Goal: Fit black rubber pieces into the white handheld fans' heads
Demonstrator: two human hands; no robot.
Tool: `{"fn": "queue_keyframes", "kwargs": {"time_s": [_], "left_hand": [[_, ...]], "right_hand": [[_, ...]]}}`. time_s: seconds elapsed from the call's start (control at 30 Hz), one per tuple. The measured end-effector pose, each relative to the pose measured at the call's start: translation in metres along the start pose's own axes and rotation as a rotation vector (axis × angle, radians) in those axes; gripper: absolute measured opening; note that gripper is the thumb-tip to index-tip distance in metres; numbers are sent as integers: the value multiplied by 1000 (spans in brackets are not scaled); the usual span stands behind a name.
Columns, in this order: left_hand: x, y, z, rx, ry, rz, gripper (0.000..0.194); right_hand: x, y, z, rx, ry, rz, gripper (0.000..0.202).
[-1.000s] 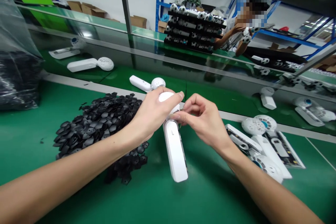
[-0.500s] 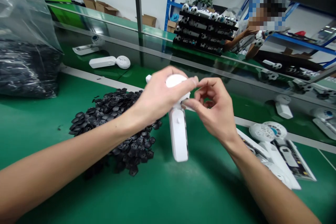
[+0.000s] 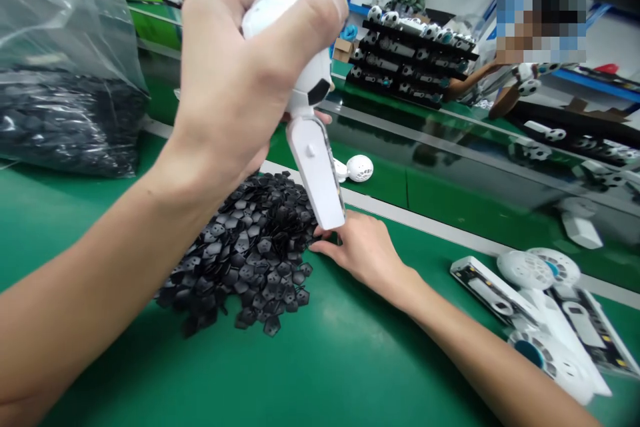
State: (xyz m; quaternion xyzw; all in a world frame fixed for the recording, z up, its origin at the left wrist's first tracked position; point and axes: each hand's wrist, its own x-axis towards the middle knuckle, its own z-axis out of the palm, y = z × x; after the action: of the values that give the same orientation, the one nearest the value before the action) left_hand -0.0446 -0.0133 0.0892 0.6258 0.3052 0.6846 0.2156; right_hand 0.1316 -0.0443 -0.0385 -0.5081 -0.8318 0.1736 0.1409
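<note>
My left hand [image 3: 225, 73] is closed round the round head of a white handheld fan [image 3: 318, 177], raised above the table with its handle hanging down. The head is partly covered by my fingers, and a black pentagon patch [image 3: 319, 91] shows on it near the neck. Behind the lower end of that handle, my right hand [image 3: 367, 247] is at the right edge of a pile of black pentagon pieces [image 3: 250, 260]. Its thumb and a finger point into the pile with a gap between them; the other fingers are partly hidden.
A clear plastic bag [image 3: 65, 113] of black pieces stands at the left. Several white fan parts [image 3: 540, 320] lie at the right. Across the line, a white fan [image 3: 360, 168] rests on the green belt. Farther back are a black rack [image 3: 400, 63] and a co-worker's arm [image 3: 470, 83].
My left hand has lifted the fan up and to the left in view. My right hand has left the fan head and moved down to the black pile. The camera view has shifted.
</note>
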Motion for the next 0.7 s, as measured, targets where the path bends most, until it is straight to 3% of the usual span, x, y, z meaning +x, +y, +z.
{"fn": "queue_keyframes", "kwargs": {"time_s": [0.17, 0.37, 0.7], "left_hand": [[-4, -6, 3, -22, -34, -8, 12], [-7, -13, 10, -46, -36, -139, 17], [-7, -12, 13, -103, -19, -219, 17]], "right_hand": [[-3, 1, 1, 10, -3, 29, 8], [-7, 3, 4, 14, 19, 86, 21], [-5, 7, 15, -13, 49, -42, 16]]}}
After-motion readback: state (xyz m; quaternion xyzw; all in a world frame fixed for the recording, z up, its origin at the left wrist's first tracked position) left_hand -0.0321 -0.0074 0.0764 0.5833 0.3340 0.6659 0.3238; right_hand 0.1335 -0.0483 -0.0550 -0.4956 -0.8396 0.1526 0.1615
